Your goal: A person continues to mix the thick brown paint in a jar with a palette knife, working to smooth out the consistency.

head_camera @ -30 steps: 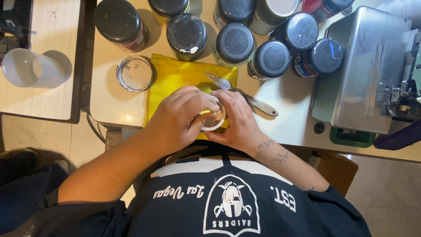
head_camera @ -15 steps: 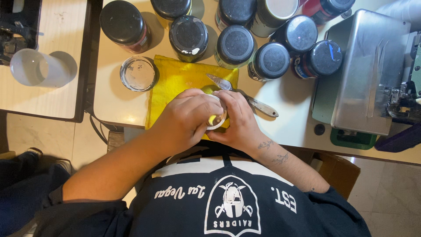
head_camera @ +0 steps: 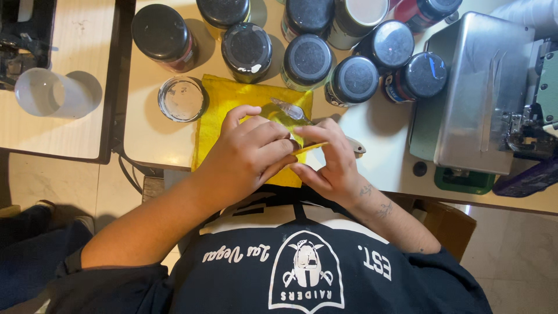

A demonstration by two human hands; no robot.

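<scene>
Cream table [head_camera: 383,125], yellow cloth [head_camera: 232,110], both hands' grip [head_camera: 250,154] [head_camera: 331,163] grasping small yellow-rimmed lid [head_camera: 305,148], dark-capped jars [head_camera: 307,58] behind.

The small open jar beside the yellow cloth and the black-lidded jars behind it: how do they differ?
The small open jar has no lid, so its pale, smeared inside shows; the black-lidded jars are all capped. The open jar stands alone at the yellow cloth's left edge, while the lidded jars cluster in rows behind the cloth. The open jar looks slightly smaller across than the lidded jars. All are round and stand upright on the table.
</scene>
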